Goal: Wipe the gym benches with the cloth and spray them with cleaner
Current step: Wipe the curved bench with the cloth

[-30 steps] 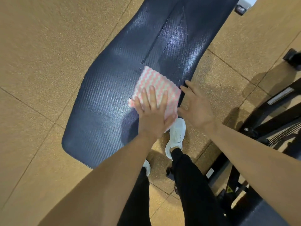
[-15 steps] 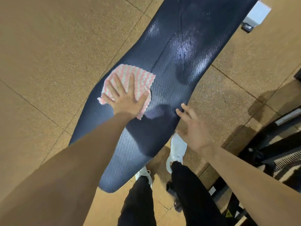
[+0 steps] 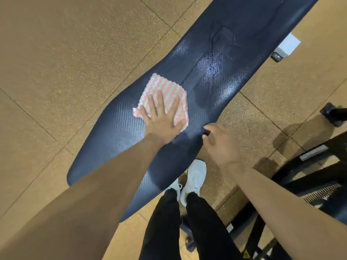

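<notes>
1. Two hands are on the bench [image 3: 116, 128]. Your left hand [image 3: 161, 121] lies flat with its fingers spread, pressing the cloth [image 3: 165, 91] onto the pad without curling round it.
2. Your right hand [image 3: 222, 145] sits just to the right of the left one, at the pad's near edge. Its thumb is on top and its fingers are curled over the rim, so it grips the bench itself.
3. The cloth is pink and white in a wavy pattern and folded to a rough square. Most of it shows ahead of your left fingertips, and one corner pokes out beside the heel of that palm.
4. The pad is dark navy with a woven texture. It runs diagonally from under your left forearm to well beyond the cloth.
5. Just past the cloth a wet sheen [image 3: 212, 72] catches the light, crossed by stitched seam lines.
6. The floor [image 3: 65, 62] is tan speckled tile with thin joints — it shows on both sides of the bench.
7. Below your right wrist stand white shoes [image 3: 195, 175] and black trousers [image 3: 202, 222], close against the pad's near side.
8. Right of your right forearm is a black machine frame [image 3: 293, 182]. A dark foot [image 3: 332, 115] rests on the floor further out from that hand.
9. Far ahead of the cloth, beside the pad's right edge, is a white block [image 3: 288, 45] with a small black end.
10. Your left forearm hides part of the pad behind the grip.
</notes>
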The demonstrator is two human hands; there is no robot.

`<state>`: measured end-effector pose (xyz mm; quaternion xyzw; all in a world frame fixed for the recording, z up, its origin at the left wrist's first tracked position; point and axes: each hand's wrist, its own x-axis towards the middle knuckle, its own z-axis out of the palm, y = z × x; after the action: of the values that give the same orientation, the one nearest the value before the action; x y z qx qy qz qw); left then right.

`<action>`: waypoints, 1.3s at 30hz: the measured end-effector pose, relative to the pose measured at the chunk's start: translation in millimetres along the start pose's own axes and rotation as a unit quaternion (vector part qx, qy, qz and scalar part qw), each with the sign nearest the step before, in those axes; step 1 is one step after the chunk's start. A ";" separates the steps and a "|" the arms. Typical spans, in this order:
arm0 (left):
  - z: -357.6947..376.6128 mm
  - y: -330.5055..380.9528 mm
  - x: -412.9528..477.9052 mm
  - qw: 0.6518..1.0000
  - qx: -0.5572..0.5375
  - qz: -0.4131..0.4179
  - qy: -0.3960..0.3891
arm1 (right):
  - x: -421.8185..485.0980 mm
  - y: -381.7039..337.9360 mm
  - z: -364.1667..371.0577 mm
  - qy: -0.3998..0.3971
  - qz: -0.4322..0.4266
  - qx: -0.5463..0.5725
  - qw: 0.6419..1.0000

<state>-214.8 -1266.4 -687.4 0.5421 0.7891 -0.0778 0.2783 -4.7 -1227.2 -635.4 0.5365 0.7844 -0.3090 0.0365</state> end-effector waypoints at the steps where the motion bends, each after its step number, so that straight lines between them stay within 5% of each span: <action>1: 9.2 9.2 -8.7 1.000 0.006 0.025 -0.005 | 0.4 -6.9 -2.1 0.021 0.001 0.007 1.000; 4: 25.2 30.4 -35.0 0.995 -0.019 0.095 -0.013 | -0.3 -36.0 -9.0 0.045 -0.053 -0.010 0.998; 8: 15.7 12.1 -56.5 0.981 -0.122 0.152 -0.003 | 1.6 -56.5 2.0 -0.024 -0.074 -0.065 0.995; 12: -0.6 -43.8 -63.1 0.982 -0.142 -0.007 0.126 | 20.6 -44.0 40.2 -0.082 -0.103 -0.119 0.984; 16: -8.8 -73.4 -51.5 0.989 -0.073 -0.121 0.049 | 56.1 -57.5 68.4 -0.099 -0.096 -0.225 0.965; 27: -8.8 -30.3 -37.4 0.982 -0.052 -0.182 0.004 | 207.9 -101.2 34.3 -0.023 -0.213 -0.307 0.927; 39: -24.3 13.9 -29.6 0.988 -0.032 -0.150 0.010 | 114.5 23.5 8.7 -0.039 -0.262 -0.276 0.924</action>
<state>-203.3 -1274.5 -649.2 0.4094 0.8661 -0.0882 0.2729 -35.0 -1132.5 -697.4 0.2681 0.9491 -0.0995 0.1319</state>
